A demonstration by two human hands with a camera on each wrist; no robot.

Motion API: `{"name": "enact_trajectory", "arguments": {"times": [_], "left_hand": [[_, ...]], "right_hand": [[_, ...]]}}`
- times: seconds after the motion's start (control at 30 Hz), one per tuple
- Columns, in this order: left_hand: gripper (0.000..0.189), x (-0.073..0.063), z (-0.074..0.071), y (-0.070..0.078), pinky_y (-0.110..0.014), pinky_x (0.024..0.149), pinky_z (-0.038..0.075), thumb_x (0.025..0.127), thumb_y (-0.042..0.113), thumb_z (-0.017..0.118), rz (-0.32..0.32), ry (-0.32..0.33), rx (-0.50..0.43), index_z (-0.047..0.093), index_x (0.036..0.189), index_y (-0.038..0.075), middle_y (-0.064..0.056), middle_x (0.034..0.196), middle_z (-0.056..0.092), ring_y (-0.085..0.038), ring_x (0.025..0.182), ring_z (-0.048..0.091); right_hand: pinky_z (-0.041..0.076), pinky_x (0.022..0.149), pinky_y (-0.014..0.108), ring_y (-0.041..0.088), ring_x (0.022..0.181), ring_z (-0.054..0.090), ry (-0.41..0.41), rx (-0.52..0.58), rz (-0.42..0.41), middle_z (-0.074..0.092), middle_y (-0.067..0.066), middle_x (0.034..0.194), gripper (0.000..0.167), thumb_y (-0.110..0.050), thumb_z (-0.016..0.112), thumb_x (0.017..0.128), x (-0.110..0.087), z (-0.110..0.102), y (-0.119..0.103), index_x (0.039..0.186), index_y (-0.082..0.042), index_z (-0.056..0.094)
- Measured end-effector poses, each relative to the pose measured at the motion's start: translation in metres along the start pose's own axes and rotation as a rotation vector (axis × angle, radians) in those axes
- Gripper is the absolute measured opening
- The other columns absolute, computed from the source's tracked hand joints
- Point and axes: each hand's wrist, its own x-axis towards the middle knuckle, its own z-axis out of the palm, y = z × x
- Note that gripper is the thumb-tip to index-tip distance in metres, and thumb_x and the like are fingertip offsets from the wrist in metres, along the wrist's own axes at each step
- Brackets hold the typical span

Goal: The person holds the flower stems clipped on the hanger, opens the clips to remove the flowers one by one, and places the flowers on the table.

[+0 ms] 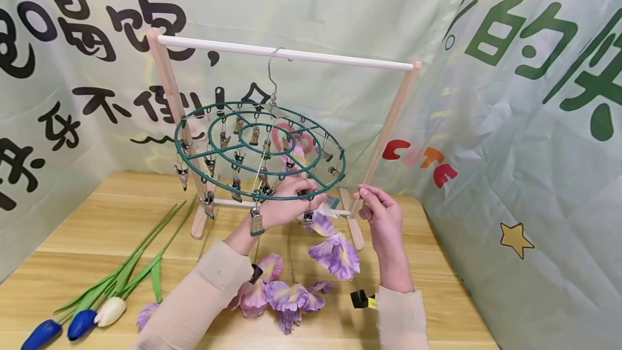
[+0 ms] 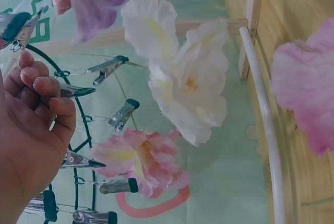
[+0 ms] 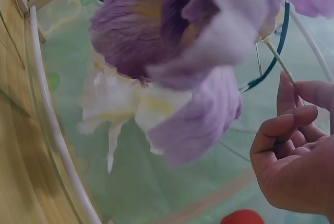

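Note:
A round green clip hanger (image 1: 194, 156) hangs by its hook from a white rod. My left hand (image 1: 286, 201) is under its near right side, and its curled fingers (image 2: 46, 85) pinch a metal clip with a teal tip (image 1: 332, 201). With thumb and forefinger my right hand (image 1: 384, 212) holds the thin stem (image 3: 279, 59) of a purple flower (image 3: 209, 36), just right of the hanger. That flower's head (image 1: 335, 255) droops below the hands. A white flower (image 2: 190, 78) and a pink flower (image 2: 143, 161) hang from the hanger beyond the left hand.
The wooden stand (image 1: 389, 123) carries the white rod (image 1: 340, 57) on two posts. Pink and purple flowers (image 1: 291, 298) lie on the wooden table (image 1: 452, 307). To the left are blue tulips (image 1: 81, 324) and a white tulip (image 1: 110, 311). Printed cloth (image 1: 525, 177) encloses the back and sides.

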Motion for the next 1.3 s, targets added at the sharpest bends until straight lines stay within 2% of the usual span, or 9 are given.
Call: {"name": "enact_trajectory", "arguments": {"times": [0.07, 0.17, 0.43, 0.57, 0.63, 0.73, 0.87, 1.07, 1.3], "left_hand": [[0.034, -0.001, -0.001, -0.002, -0.033, 0.076, 0.035, 0.095, 0.022, 0.072, 0.036, 0.011, -0.001, 0.05, 0.069, 0.017, 0.008, 0.069, 0.041, -0.014, 0.072, 0.043], [0.034, -0.002, -0.002, -0.002, -0.034, 0.076, 0.034, 0.094, 0.021, 0.071, 0.024, 0.002, -0.018, 0.047, 0.069, 0.019, 0.008, 0.07, 0.039, -0.014, 0.073, 0.042], [0.022, -0.001, -0.011, 0.009, -0.033, 0.073, 0.04, 0.1, 0.025, 0.068, -0.208, -0.105, -0.09, 0.058, 0.082, 0.016, 0.001, 0.083, 0.05, -0.018, 0.079, 0.047], [0.015, 0.0, -0.015, 0.012, -0.031, 0.074, 0.041, 0.103, 0.025, 0.064, -0.264, -0.141, -0.116, 0.065, 0.096, 0.012, -0.001, 0.09, 0.054, -0.019, 0.082, 0.048], [0.016, 0.001, -0.016, 0.013, -0.03, 0.074, 0.041, 0.105, 0.025, 0.062, -0.272, -0.151, -0.126, 0.066, 0.099, 0.01, -0.002, 0.092, 0.056, -0.019, 0.082, 0.048], [0.019, 0.002, -0.016, 0.013, -0.03, 0.075, 0.041, 0.106, 0.025, 0.06, -0.277, -0.159, -0.146, 0.066, 0.102, 0.007, -0.002, 0.093, 0.056, -0.018, 0.082, 0.048], [0.021, 0.003, -0.015, 0.013, -0.03, 0.076, 0.043, 0.106, 0.026, 0.06, -0.269, -0.145, -0.139, 0.066, 0.101, 0.007, -0.002, 0.093, 0.057, -0.018, 0.083, 0.05], [0.018, 0.002, -0.016, 0.013, -0.031, 0.078, 0.043, 0.105, 0.026, 0.062, -0.234, -0.137, -0.101, 0.067, 0.099, 0.009, 0.0, 0.093, 0.058, -0.018, 0.087, 0.052], [0.02, 0.002, -0.017, 0.015, -0.033, 0.08, 0.045, 0.104, 0.03, 0.064, -0.231, -0.139, -0.067, 0.069, 0.099, 0.012, 0.001, 0.091, 0.059, -0.017, 0.087, 0.054]], "right_hand": [[0.034, 0.058, 0.023, 0.009, 0.053, 0.033, -0.001, -0.009, 0.014, 0.073, 0.001, 0.079, 0.021, -0.002, 0.063, 0.102, 0.002, -0.004, 0.001, 0.094, -0.013, 0.079], [0.034, 0.059, 0.023, 0.009, 0.052, 0.033, 0.002, -0.035, 0.045, 0.073, 0.0, 0.079, 0.018, -0.004, 0.064, 0.102, 0.006, -0.011, 0.004, 0.095, -0.011, 0.078], [0.033, 0.056, 0.022, 0.008, 0.051, 0.033, 0.006, -0.1, 0.132, 0.074, 0.001, 0.079, 0.016, -0.003, 0.065, 0.1, 0.011, -0.028, 0.012, 0.094, -0.009, 0.079], [0.034, 0.057, 0.022, 0.008, 0.052, 0.033, -0.025, -0.155, 0.178, 0.074, 0.001, 0.08, 0.016, -0.004, 0.065, 0.1, 0.012, -0.037, 0.018, 0.096, -0.01, 0.079], [0.034, 0.057, 0.023, 0.008, 0.052, 0.034, -0.042, -0.205, 0.211, 0.074, 0.0, 0.08, 0.016, -0.004, 0.065, 0.1, 0.013, -0.042, 0.023, 0.098, -0.009, 0.079], [0.033, 0.056, 0.023, 0.007, 0.051, 0.034, -0.061, -0.274, 0.264, 0.075, 0.002, 0.081, 0.014, -0.005, 0.065, 0.1, 0.013, -0.048, 0.033, 0.106, -0.001, 0.077], [0.035, 0.055, 0.021, 0.005, 0.051, 0.035, -0.095, -0.365, 0.322, 0.074, 0.0, 0.08, 0.025, -0.006, 0.065, 0.1, 0.011, -0.055, 0.047, 0.116, 0.011, 0.07], [0.033, 0.05, 0.019, 0.003, 0.049, 0.035, -0.186, -0.519, 0.383, 0.076, 0.003, 0.084, 0.034, -0.011, 0.068, 0.098, 0.002, -0.063, 0.066, 0.121, 0.014, 0.067], [0.029, 0.046, 0.017, 0.001, 0.047, 0.033, -0.264, -0.63, 0.391, 0.079, 0.007, 0.087, 0.029, -0.009, 0.069, 0.095, -0.003, -0.063, 0.084, 0.115, 0.011, 0.072]]}}
